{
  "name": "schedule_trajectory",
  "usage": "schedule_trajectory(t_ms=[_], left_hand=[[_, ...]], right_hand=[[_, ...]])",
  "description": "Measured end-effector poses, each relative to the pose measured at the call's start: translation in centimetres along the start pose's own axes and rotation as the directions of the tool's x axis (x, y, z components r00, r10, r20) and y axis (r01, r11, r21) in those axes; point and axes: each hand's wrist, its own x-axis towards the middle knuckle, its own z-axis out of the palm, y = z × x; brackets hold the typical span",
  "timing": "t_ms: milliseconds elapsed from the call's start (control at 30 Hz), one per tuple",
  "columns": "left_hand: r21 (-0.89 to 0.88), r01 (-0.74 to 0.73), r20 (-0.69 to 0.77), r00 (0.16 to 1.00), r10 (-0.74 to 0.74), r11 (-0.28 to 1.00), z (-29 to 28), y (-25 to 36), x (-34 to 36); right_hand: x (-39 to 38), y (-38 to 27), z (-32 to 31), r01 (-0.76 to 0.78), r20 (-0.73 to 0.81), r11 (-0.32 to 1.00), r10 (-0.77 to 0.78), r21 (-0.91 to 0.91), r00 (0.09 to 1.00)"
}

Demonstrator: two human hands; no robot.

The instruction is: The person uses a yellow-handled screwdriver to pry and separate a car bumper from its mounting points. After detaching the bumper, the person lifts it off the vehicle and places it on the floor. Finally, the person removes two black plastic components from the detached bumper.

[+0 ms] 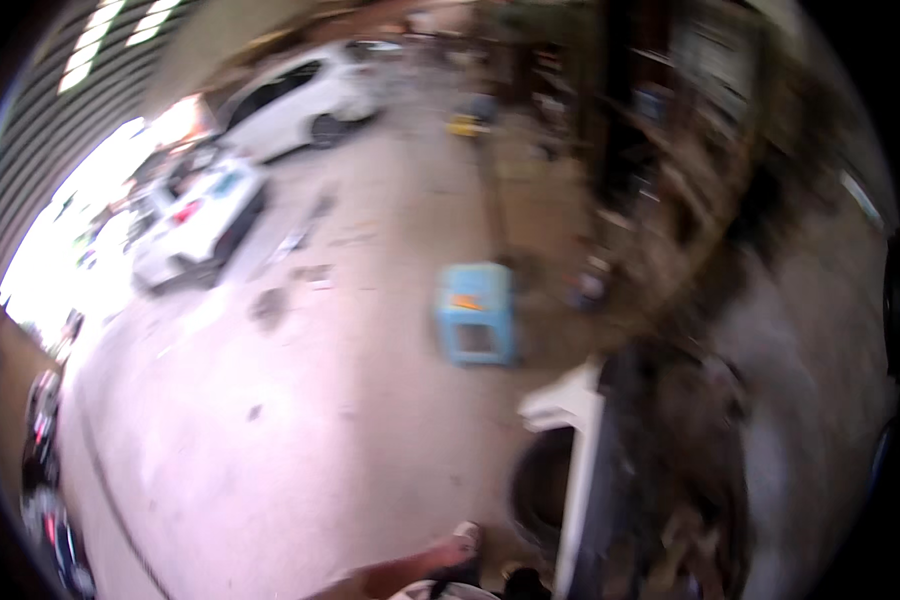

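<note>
At the lower edge, a bare forearm reaches up and to the right, ending in my left hand (465,537). Motion blur smears its fingers, and nothing held can be made out. To its right are a dark wheel (542,482) and the pale fender edge (582,480) of a car, with a dark, cluttered engine bay (660,480) beside it. My right hand does not show. Farther ahead on the floor stands a light blue plastic stool (458,328) with a small orange thing (466,302) on top.
A white car (300,105) is parked at the far left, near a detached white body part (195,225). Cluttered shelving (670,170) fills the far right. Motorcycles (55,500) line the left edge, and a dark cable (105,480) runs along the concrete floor (270,420).
</note>
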Motion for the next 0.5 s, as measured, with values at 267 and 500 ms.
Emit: schedule_trajectory(t_ms=[267,500], left_hand=[[-0.188,0.325,-0.167,0.919,-0.356,0.927,-6.8,-12.4,-1.7],[-0.21,0.691,-0.138,0.679,-0.721,0.691,-6.2,-24.5,-6.6]], right_hand=[[1.7,6.1,4.6,0.029,-0.235,0.844,-0.182,-0.535,0.955],[5.6,-1.5,8.0,0.19,-0.081,0.769,-0.299,-0.61,0.951]])
